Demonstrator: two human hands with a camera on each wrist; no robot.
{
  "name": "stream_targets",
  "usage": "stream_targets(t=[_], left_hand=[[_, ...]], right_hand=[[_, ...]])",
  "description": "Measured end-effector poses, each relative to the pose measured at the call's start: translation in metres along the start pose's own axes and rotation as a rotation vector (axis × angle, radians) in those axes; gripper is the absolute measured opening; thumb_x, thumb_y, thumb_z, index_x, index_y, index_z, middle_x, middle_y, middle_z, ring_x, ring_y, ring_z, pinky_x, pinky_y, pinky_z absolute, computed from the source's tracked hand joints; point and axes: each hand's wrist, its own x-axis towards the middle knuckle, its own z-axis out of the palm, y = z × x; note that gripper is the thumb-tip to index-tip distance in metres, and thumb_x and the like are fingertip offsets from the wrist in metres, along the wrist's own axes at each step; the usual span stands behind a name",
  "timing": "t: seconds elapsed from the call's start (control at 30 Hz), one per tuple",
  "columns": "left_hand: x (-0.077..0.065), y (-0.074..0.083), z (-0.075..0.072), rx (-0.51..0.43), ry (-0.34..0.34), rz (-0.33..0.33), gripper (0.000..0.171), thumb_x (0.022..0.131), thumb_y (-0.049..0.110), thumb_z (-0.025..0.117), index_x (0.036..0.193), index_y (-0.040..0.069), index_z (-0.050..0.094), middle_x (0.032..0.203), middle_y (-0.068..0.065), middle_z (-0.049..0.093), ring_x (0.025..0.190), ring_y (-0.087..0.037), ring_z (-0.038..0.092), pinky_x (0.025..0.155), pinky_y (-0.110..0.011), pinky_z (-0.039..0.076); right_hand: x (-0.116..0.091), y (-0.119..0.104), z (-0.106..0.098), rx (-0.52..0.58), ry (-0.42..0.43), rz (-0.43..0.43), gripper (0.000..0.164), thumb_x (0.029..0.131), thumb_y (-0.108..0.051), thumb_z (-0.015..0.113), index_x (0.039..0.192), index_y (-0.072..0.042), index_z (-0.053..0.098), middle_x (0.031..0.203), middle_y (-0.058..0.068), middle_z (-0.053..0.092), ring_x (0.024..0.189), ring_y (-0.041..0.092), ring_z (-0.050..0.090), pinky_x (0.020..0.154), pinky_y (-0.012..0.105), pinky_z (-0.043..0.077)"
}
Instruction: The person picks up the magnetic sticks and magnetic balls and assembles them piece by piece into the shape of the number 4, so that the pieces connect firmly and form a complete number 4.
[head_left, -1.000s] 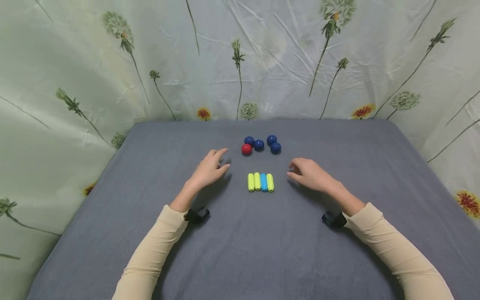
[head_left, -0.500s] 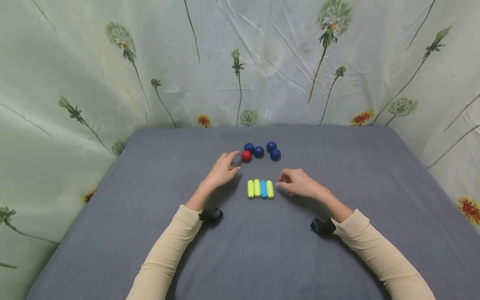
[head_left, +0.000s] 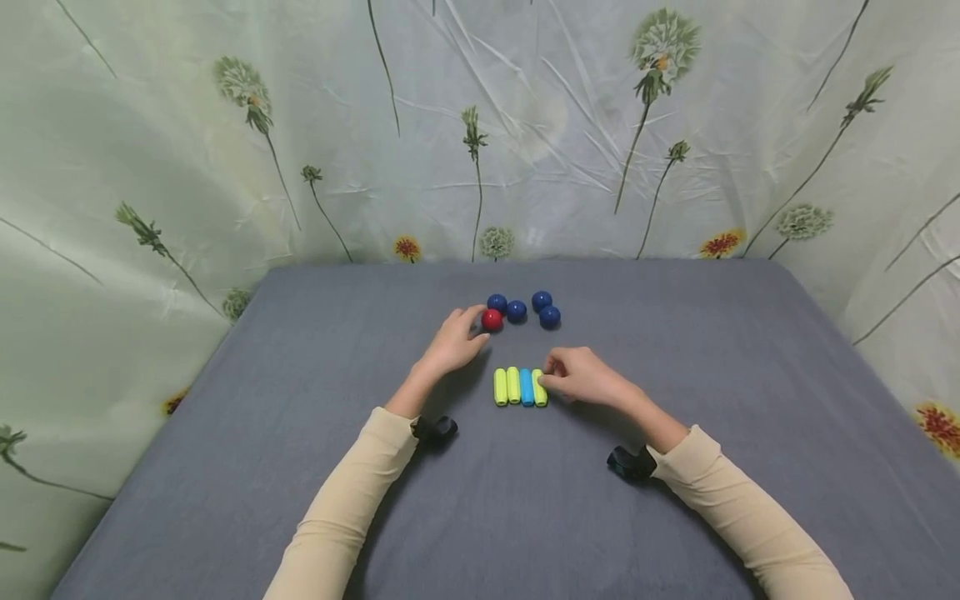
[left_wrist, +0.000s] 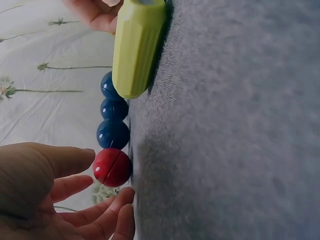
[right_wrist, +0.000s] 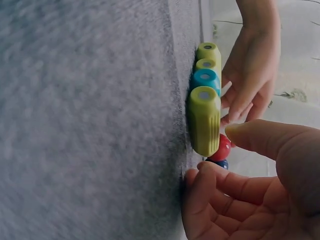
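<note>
My left hand (head_left: 452, 342) is at the red ball (head_left: 492, 320), its index finger by the ball's left side and thumb lower down. In the left wrist view the thumb and fingers are spread around the red ball (left_wrist: 113, 167) without gripping it. My right hand (head_left: 585, 377) reaches the rightmost yellow-green ribbed rod (head_left: 539, 392). Its thumb overlaps that rod from above, while the right wrist view shows a gap between thumb and fingertips near the rod's (right_wrist: 204, 122) far end. A blue rod (head_left: 527, 387) lies beside it, then two more yellow-green rods (head_left: 501, 387).
Several dark blue balls (head_left: 516, 311) sit behind the rods, one close behind the red ball and a pair (head_left: 550, 317) to the right. A grey cloth (head_left: 480, 517) covers the table. Behind its far edge hangs a floral curtain (head_left: 555, 167). Each wrist wears a black strap (head_left: 632, 463).
The left hand has moved right to the red ball. The right hand has moved left to the end rod. Balls and rods keep their arrangement; the view has tilted up slightly.
</note>
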Motion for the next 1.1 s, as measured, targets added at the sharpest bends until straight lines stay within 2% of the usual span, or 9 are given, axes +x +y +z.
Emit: stream_targets(t=[0.3,0.57,0.7,0.83,1.1], left_hand=[[0.004,0.004,0.007,-0.024,0.014,-0.015,0.050,0.092,0.017,0.058,0.139,0.008,0.044,0.129,-0.020,0.051,0.110,-0.031,0.053,0.095,-0.044,0.044],[0.009,0.006,0.013,-0.032,0.038,-0.058,0.050,0.092,0.023,0.058,0.139,0.010,0.044,0.130,-0.018,0.051,0.116,-0.030,0.052,0.098,-0.044,0.044],[0.011,0.008,0.015,-0.012,0.064,-0.084,0.049,0.092,0.025,0.059,0.137,0.011,0.047,0.128,-0.016,0.053,0.114,-0.030,0.053,0.095,-0.044,0.045],[0.012,0.008,0.017,0.007,0.081,-0.100,0.046,0.091,0.026,0.061,0.133,0.010,0.051,0.123,-0.015,0.056,0.110,-0.029,0.055,0.092,-0.043,0.047],[0.011,0.008,0.021,0.010,0.102,-0.088,0.039,0.089,0.025,0.063,0.124,0.008,0.057,0.114,-0.014,0.061,0.102,-0.027,0.057,0.088,-0.040,0.048]], right_hand=[[0.002,-0.005,0.007,-0.040,0.003,0.051,0.019,0.087,-0.024,0.062,0.087,-0.005,0.061,0.062,0.001,0.055,0.048,0.008,0.049,0.051,0.024,0.040],[0.002,-0.010,0.011,-0.077,0.061,0.079,0.014,0.081,-0.020,0.059,0.079,-0.006,0.059,0.063,0.001,0.056,0.049,0.008,0.048,0.051,0.022,0.037],[0.004,-0.013,0.014,-0.115,0.066,0.111,0.013,0.078,-0.019,0.058,0.071,-0.009,0.053,0.059,-0.002,0.047,0.050,0.009,0.042,0.050,0.022,0.031],[0.006,-0.017,0.016,-0.131,0.048,0.154,0.018,0.078,-0.020,0.058,0.066,-0.011,0.047,0.056,-0.004,0.040,0.050,0.009,0.037,0.048,0.022,0.026],[0.006,-0.017,0.017,-0.164,0.070,0.180,0.017,0.078,-0.021,0.061,0.071,-0.010,0.051,0.060,-0.002,0.044,0.052,0.010,0.042,0.048,0.022,0.028]])
